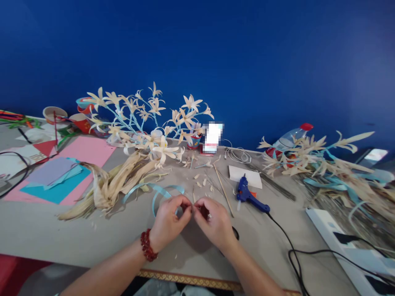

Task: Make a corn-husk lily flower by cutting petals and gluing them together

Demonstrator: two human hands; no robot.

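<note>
- Table (pixel 120 242): grey top.
- Back left corner: paper cups (pixel 54 115).
- Left part: pink paper (pixel 100 149), reaching toward the left edge.
- Left of the middle: dry husks (pixel 106 191), with a blue ribbon (pixel 160 188) beside them.
- Middle: scattered petals (pixel 204 182) and a thin stick (pixel 224 190) slanting toward the front edge.
- Near the back edge: coiled cable (pixel 239 156) and tilted bottle (pixel 290 139).
- Right of the middle: glue gun (pixel 247 193), overlapping a white block (pixel 253 178).
- Toward the right edge: power strip (pixel 322 226).

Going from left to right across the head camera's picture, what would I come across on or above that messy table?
Lavender paper → dried husks → left hand → right hand → blue glue gun → red-capped bottle → white power strip.
</note>
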